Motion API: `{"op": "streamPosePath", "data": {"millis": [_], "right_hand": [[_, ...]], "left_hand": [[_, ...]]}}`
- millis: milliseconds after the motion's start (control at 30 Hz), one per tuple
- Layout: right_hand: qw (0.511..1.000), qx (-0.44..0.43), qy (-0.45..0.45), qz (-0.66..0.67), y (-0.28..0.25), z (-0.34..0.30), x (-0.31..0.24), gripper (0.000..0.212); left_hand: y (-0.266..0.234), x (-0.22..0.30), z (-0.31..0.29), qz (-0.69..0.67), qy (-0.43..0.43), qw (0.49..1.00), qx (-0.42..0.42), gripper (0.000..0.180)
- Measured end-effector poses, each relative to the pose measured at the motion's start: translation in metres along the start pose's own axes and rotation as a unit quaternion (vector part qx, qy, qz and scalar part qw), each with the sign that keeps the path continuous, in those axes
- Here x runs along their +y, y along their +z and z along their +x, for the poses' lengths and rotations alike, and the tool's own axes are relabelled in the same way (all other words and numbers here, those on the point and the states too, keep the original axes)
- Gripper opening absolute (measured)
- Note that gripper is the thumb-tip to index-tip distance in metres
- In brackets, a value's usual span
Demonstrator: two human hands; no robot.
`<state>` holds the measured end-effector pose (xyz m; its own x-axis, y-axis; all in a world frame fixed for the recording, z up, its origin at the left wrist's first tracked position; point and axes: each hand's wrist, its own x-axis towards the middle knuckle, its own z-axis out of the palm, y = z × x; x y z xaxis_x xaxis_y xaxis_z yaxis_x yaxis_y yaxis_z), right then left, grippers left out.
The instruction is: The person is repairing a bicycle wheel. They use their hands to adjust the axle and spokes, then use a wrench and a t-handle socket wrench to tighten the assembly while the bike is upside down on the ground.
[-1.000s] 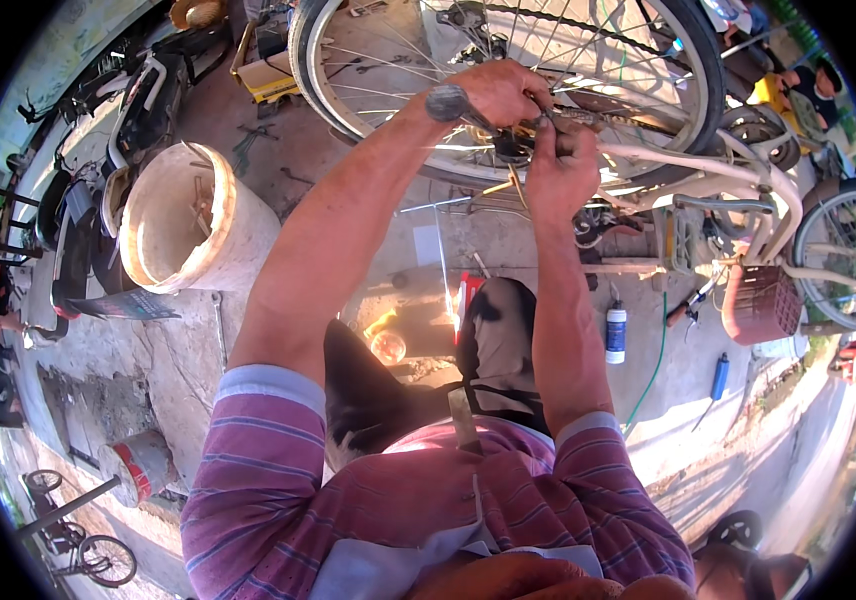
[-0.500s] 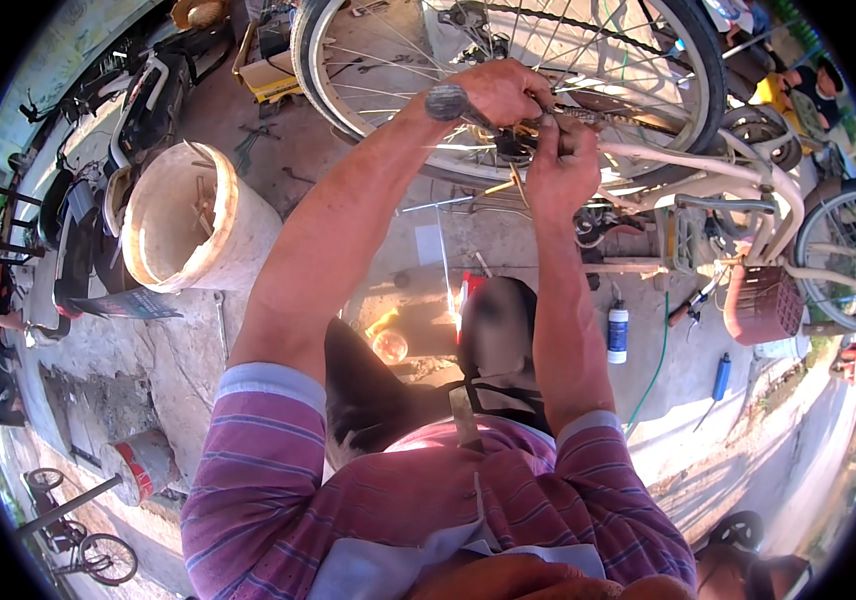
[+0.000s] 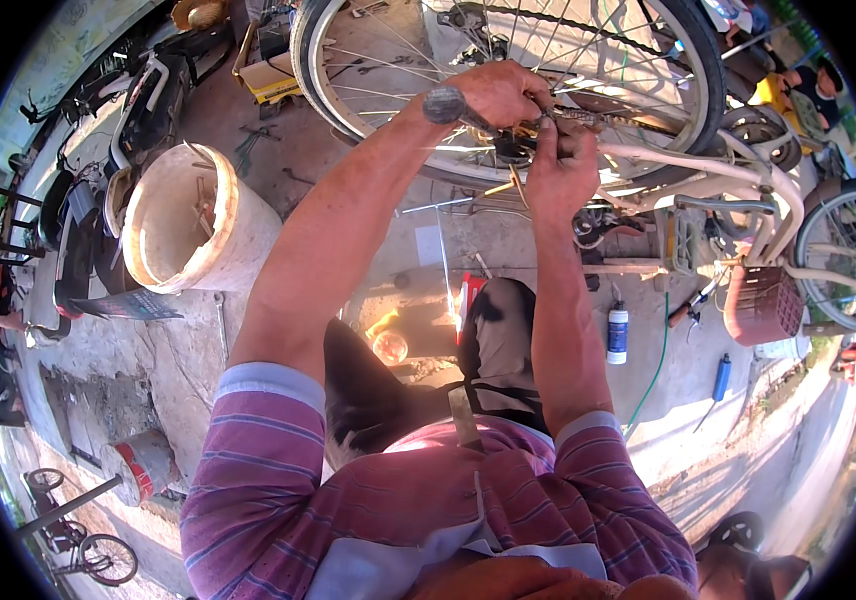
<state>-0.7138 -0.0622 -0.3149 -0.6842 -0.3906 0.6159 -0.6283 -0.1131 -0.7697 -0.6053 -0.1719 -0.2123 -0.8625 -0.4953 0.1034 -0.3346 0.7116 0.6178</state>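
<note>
Two bare forearms rise from pink-and-purple striped short sleeves [image 3: 278,450] at the lower edge and meet at the hub of an upturned bicycle. Between the arms, dark trousers [image 3: 493,350] over the knees. On the concrete floor [image 3: 188,350] just beyond the knees: a small red flat package [image 3: 468,295], edge-on, and a round amber glass object [image 3: 389,347] catching the light. Right of the right forearm stands a small white plastic bottle with a dark cap [image 3: 617,332], upright, with a pale label too small to make out. Further right, a blue cylindrical bottle [image 3: 722,377] lying near a green hose [image 3: 656,370].

Left side: a red-and-white tin can [image 3: 140,465] on the ground near the left elbow; beyond it a large white plastic bucket [image 3: 188,215], tilted, with sticks and scraps inside. A flat printed sheet [image 3: 128,305] lies against the bucket's base.

Left hand [image 3: 503,92] is clenched around a grey-handled tool [image 3: 448,103], the handle end sticking out at the wrist side. Right hand [image 3: 560,165] just beside it, fingers pinched on a small metal part at the chain; which part, cannot tell. Both hands are at the rear wheel with silver rim and black tyre [image 3: 368,110] of a cream-framed bicycle [image 3: 738,170]. A reddish-brown woven basket [image 3: 760,302] hangs at the frame's right. Far left, parked motorbikes [image 3: 78,220]; a yellow crate [image 3: 273,75] beyond the wheel.
</note>
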Motion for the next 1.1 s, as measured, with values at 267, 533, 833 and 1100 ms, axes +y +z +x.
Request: {"op": "streamPosePath", "data": {"millis": [267,533,833,1100], "right_hand": [[1.000,0.004,0.002,-0.017,-0.001,0.000,0.001,0.016],[1.000,-0.005,0.004,0.003,0.001,-0.002,-0.001,0.018],[1.000,0.005,0.011,-0.002,-0.002,-0.001,-0.006,0.020],[1.000,0.007,-0.011,-0.024,0.001,0.001,0.001,0.019]], "left_hand": [[0.001,0.000,0.001,-0.001,0.000,1.000,0.000,0.034],[0.001,-0.004,0.001,0.003,0.017,1.000,0.009,0.033],[0.001,0.002,-0.001,-0.001,0.000,1.000,-0.003,0.032],[0.001,-0.004,0.002,0.017,0.042,0.999,0.020,0.031]]}}
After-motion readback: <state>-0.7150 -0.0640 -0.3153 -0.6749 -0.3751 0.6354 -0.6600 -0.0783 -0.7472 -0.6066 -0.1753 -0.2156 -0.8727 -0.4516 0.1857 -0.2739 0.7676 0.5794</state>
